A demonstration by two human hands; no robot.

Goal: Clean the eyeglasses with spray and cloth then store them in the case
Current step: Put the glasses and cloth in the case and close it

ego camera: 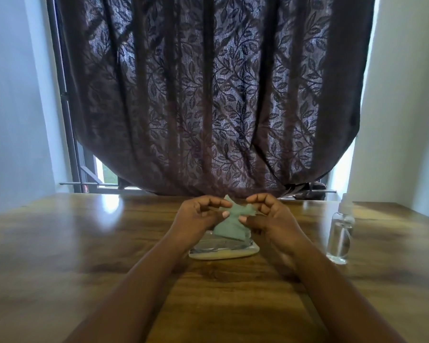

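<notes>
A small grey-green cloth (229,222) hangs between my two hands above the table. My left hand (198,216) pinches its left side and my right hand (270,216) pinches its right side, both near the cloth's top edge. Below the cloth lies a pale, flat eyeglasses case (223,251) with a shiny clear top; I cannot tell whether eyeglasses are inside. A clear spray bottle (339,236) with a white nozzle stands upright to the right, apart from my hands.
The wooden table (84,243) stretches wide on both sides of the case. A dark leaf-patterned curtain (213,95) hangs behind the table's far edge, with white walls left and right.
</notes>
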